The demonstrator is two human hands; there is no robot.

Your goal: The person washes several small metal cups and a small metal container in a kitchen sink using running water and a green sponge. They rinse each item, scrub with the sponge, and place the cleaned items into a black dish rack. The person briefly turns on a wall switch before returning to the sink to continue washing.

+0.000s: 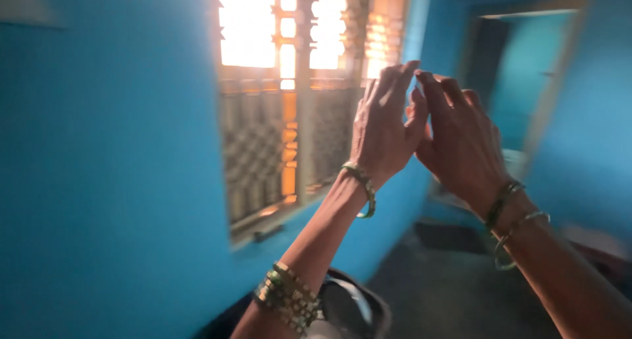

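Nearest, at the bottom edge, lay a dark round bowl (pixel 349 306), just beside the left forearm with its stack of bangles (pixel 289 299). Higher up, the left hand (pixel 385 128) and right hand (pixel 461 138) were raised together, palms nearly touching, fingers straight and loosely closed, fingertips meeting. Neither hand held anything, so no work on any object showed as begun. Beyond them stood a barred window (pixel 296 108) in a blue wall (pixel 112 168); farthest, a doorway (pixel 520 76).
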